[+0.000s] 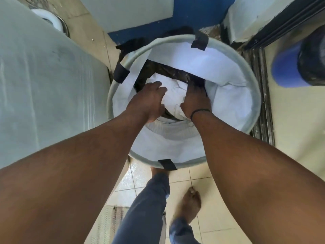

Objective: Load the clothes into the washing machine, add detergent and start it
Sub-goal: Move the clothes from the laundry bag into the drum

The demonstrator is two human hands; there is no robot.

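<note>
My laundry basket (253,95) is pale grey with a white lining and black tabs (199,41); white clothes (173,95) lie inside it. Behind it, blue wall (193,16); below it, cream tiles (198,184).

We stand on a floor of cream tiles (198,184). Ahead we see a pale wall (126,9) with a blue band (184,16) at its foot, a dark sliding-door track (260,95) to our right, and a woven mat (109,224) near us.

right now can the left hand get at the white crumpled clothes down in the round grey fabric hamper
Probably yes. The left hand is already inside the round grey fabric hamper, resting on the white crumpled clothes. The hamper's mouth is open and nothing blocks it; the right hand grips the same bundle alongside.
</note>
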